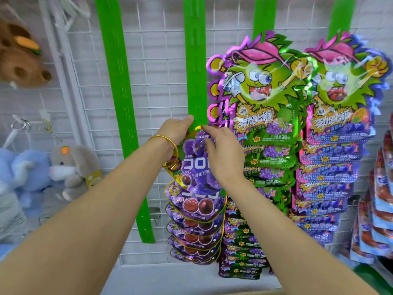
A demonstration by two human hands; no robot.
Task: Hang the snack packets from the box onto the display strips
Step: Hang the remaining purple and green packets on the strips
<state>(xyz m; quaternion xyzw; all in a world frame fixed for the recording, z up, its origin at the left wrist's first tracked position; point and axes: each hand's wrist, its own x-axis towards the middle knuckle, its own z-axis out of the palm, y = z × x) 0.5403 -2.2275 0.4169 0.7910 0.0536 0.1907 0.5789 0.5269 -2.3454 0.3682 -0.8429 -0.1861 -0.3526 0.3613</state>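
Observation:
A purple grape gummy packet (pixel 194 165) is held up against the second green display strip (pixel 194 67), its top edge at the strip. My left hand (pixel 175 133), with a gold bangle on the wrist, pinches the packet's top left corner. My right hand (pixel 223 152) holds the packet's upper right side, fingers at its top. Below hang several identical purple packets (pixel 195 226) on the same strip. The box is out of view.
An empty green strip (pixel 121 103) hangs to the left on the white wire grid (pixel 153 60). Green and purple popping-candy packets (pixel 263 107) fill the strips on the right. Plush toys (pixel 70 167) hang at left; red packets (pixel 380 209) at far right.

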